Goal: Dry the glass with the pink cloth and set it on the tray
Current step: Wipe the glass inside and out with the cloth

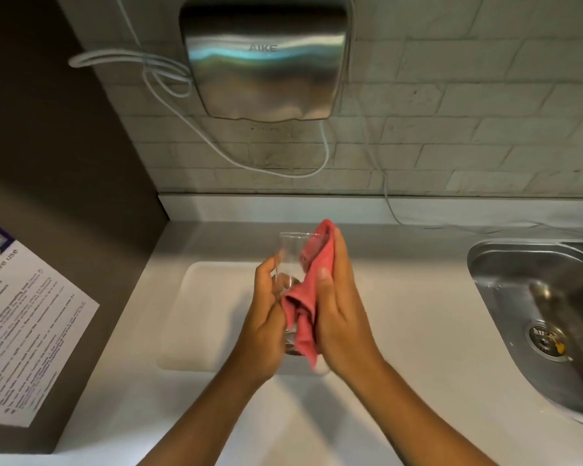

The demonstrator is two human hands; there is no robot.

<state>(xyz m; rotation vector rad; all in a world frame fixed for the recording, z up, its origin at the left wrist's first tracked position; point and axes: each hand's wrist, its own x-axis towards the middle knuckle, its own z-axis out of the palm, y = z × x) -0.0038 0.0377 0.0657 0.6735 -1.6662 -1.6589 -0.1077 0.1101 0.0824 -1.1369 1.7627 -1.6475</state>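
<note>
Item: glass (292, 253), clear, held above the white tray (209, 314) on the bench. Left hand (266, 326) grips its lower body; right hand (339, 307) presses the pink cloth (305, 297) against its side. Risk: wet glass slipping from the one-handed grip; cloth snagging the rim.

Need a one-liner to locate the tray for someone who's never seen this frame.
Start at the steel sink on the right and move left along the white counter. The tray lies flat below the wall-mounted dryer: a white, rounded-corner rectangle, told from the counter only by its raised rim.
</note>
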